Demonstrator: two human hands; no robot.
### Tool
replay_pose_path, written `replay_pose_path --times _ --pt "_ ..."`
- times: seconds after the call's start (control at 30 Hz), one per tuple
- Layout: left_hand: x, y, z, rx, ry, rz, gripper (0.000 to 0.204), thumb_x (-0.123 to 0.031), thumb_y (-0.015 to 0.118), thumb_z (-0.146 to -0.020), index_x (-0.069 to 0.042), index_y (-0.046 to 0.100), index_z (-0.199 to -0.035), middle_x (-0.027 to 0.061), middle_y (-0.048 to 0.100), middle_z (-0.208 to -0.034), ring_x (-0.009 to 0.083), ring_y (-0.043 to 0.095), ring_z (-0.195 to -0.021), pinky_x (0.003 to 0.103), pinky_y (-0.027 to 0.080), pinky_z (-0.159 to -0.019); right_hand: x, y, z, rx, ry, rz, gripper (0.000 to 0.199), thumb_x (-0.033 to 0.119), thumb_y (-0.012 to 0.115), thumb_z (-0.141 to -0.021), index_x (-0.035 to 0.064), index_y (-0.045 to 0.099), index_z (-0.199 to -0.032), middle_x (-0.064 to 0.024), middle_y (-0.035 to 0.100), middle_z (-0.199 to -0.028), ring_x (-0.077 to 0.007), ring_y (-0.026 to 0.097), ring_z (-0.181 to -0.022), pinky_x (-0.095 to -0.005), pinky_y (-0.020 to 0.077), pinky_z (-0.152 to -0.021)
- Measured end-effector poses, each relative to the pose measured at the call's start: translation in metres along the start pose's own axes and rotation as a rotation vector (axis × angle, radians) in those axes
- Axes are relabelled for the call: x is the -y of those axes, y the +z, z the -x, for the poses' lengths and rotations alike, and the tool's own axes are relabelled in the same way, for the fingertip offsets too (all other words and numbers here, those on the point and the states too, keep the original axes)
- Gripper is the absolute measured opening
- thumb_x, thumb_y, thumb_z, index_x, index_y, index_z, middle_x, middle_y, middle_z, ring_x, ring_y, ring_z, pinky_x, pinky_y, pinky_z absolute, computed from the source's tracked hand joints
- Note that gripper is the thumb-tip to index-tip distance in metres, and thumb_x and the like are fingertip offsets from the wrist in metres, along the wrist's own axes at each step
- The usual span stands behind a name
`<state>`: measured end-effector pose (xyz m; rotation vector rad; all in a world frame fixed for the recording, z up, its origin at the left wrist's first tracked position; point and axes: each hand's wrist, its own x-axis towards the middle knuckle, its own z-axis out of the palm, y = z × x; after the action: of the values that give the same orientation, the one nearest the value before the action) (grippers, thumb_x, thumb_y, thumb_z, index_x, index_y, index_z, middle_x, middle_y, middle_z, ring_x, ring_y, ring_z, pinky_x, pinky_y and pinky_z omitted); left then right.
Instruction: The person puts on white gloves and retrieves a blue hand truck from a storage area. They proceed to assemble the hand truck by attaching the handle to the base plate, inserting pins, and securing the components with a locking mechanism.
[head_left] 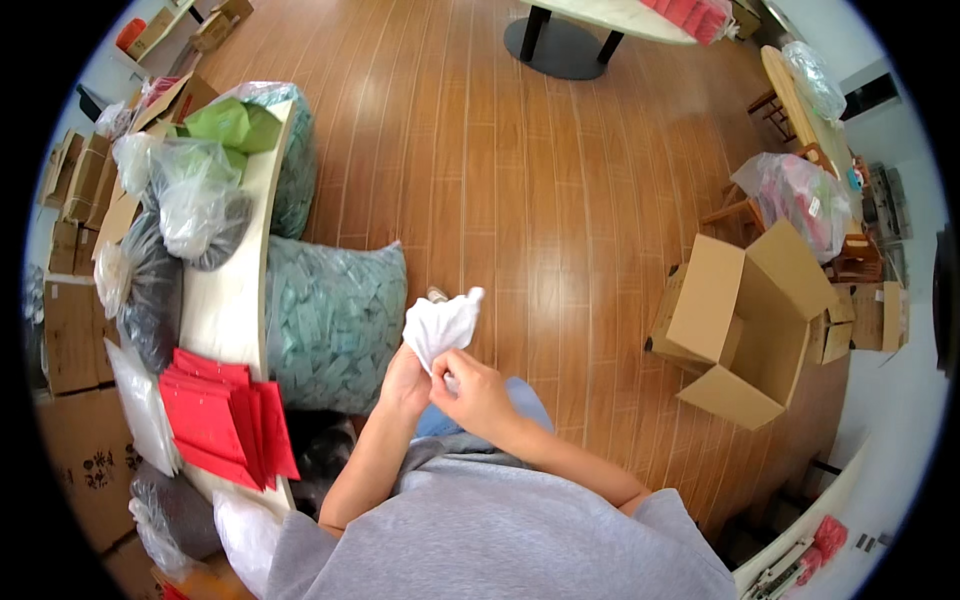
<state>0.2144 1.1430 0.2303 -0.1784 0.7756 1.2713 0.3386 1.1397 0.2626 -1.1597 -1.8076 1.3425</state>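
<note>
Wood floor [520,200] — left hand [403,383] | right hand [478,392] — both grip white cloth [441,326]

Both hands meet before the chest on a crumpled white bag [441,325], perhaps thin plastic: the left hand [404,382] grips its lower edge, the right hand [472,392] pinches it. Red envelopes [225,420] lie on the table [225,300] at left; an open cardboard box [745,325] stands right.

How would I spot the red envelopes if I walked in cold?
Start at the long pale table on the person's left, crowded with plastic bags. Near its closer end lies a fanned stack of red envelopes, just left of the big bag of teal packets. They are the only flat, bright red things on that table.
</note>
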Motion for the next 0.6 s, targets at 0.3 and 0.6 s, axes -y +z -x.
replay_pose_path --times 0.3,0.6 --pt "-0.103 0.083 -0.151 0.159 0.021 0.106 0.038 -0.036 0.043 -0.099 -0.009 0.051 -0.124 0.005 0.056 -0.122 0.02 0.055 -0.11 0.033 0.046 -0.094 -0.005 -0.036 -0.18 0.009 -0.016 0.032 0.014 0.004 0.064 -0.076 0.0048 0.052 -0.084 -0.0089 0.058 -0.079 -0.0233 0.06 -0.071 -0.0324 0.0475 -0.063" --pt "-0.225 0.151 -0.288 0.256 0.029 0.188 0.04 -0.036 0.047 -0.097 -0.01 0.051 -0.127 0.0055 0.055 -0.129 0.022 0.054 -0.115 0.036 0.044 -0.099 0.012 -0.053 -0.353 0.002 -0.03 -0.053 0.018 -0.001 0.063 -0.073 0.0039 0.049 -0.083 -0.0074 0.054 -0.076 -0.019 0.055 -0.066 -0.0305 0.0453 -0.059"
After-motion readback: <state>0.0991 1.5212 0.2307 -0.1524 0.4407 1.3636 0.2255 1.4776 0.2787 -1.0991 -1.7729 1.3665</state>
